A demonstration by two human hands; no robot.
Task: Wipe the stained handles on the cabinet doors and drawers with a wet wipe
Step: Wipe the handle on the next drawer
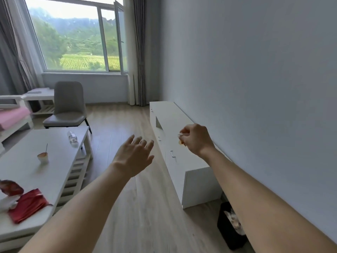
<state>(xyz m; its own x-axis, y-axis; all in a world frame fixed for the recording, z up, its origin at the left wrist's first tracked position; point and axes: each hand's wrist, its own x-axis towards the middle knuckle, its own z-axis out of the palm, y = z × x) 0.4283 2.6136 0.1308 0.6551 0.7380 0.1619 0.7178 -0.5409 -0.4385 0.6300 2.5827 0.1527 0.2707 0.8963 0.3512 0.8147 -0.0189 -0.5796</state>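
A long, low white cabinet [171, 117] runs along the right wall. Small metal handles show on its front: one near [172, 153], one further back [159, 138], one at the far end [151, 110]. My right hand [196, 139] hovers over the cabinet top, fingers closed on a small crumpled wipe [180, 138] with an orange-brown stain. My left hand [134, 156] is stretched out over the floor to the left of the cabinet, fingers spread, holding nothing.
A white coffee table [54, 161] at left carries a small cup [42, 157], a plastic bottle [72, 137] and red packets [27, 204]. A grey chair [67, 106] stands behind it. A black bin [230, 225] with used wipes sits at the cabinet's near end.
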